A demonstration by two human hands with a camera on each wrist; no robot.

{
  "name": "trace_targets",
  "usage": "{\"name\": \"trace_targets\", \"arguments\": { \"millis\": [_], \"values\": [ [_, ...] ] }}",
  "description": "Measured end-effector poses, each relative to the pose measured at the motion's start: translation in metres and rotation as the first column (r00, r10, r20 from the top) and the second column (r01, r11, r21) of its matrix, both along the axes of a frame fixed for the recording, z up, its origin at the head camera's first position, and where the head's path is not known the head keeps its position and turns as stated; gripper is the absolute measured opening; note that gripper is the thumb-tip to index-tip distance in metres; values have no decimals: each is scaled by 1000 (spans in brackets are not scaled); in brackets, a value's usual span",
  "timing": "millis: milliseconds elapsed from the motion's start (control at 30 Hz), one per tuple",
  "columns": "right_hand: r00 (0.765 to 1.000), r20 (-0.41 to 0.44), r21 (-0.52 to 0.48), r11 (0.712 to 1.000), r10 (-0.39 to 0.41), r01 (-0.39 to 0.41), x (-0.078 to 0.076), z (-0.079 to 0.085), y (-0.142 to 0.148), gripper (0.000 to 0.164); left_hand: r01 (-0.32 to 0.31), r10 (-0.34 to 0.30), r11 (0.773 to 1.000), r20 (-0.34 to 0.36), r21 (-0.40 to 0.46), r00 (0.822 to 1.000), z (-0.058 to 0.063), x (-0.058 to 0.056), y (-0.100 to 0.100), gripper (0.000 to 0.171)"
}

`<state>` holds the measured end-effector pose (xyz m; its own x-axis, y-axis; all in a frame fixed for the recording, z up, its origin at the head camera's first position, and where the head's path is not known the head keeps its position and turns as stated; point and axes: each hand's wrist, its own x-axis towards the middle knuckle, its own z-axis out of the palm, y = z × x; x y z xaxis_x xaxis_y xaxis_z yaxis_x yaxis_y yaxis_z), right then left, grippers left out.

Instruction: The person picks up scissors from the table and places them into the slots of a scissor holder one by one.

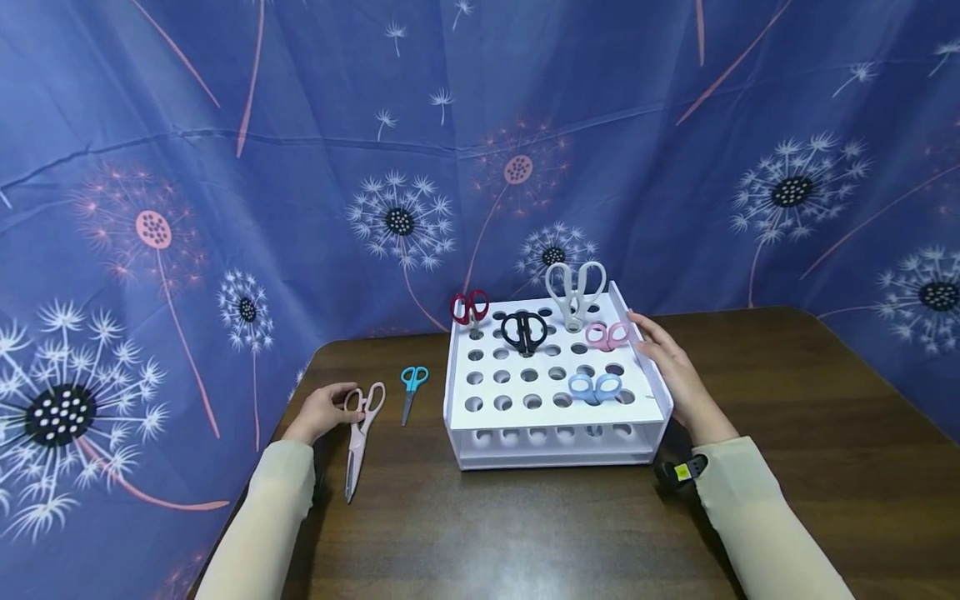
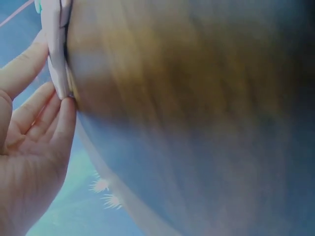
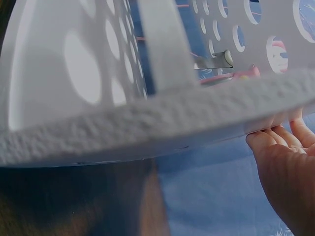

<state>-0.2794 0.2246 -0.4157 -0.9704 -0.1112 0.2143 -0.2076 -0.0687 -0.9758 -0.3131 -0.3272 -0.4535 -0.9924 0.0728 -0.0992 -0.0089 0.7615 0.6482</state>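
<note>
At the table's left, my left hand (image 1: 324, 412) pinches the handles of pale pink scissors (image 1: 358, 446), whose blades point toward me. In the left wrist view, the thumb and fingers of the left hand (image 2: 37, 142) lie on either side of the scissors' handle (image 2: 57, 54). Small blue scissors (image 1: 409, 400) lie just right of them. My right hand (image 1: 675, 375) rests against the right side of a white rack (image 1: 517, 414) with rows of round holes. In the right wrist view, the fingertips of the right hand (image 3: 285, 162) touch the rack's side panel (image 3: 162, 120).
Standing handles-up in the rack are red scissors (image 1: 470, 308), black scissors (image 1: 524, 331), large white scissors (image 1: 575, 296), pink scissors (image 1: 607, 335) and light blue scissors (image 1: 595, 387). The brown table (image 1: 480, 533) meets a blue dandelion-print cloth (image 1: 322, 208) behind.
</note>
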Motion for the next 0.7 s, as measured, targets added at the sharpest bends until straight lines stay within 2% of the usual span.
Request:
{"name": "trace_targets", "arguments": {
  "millis": [167,433,700],
  "values": [
    [1000,2,-7,1000,5,-5,0,0,0,51,-28,26,998,-29,-63,999,3,0,3,68],
    [1000,-2,-32,999,27,-27,0,0,0,50,-53,52,998,-29,-25,998,2,-3,5,73],
    [1000,4,-16,1000,8,-8,0,1,-1,50,-105,103,992,-29,-68,994,10,-5,10,70]
  ]
}}
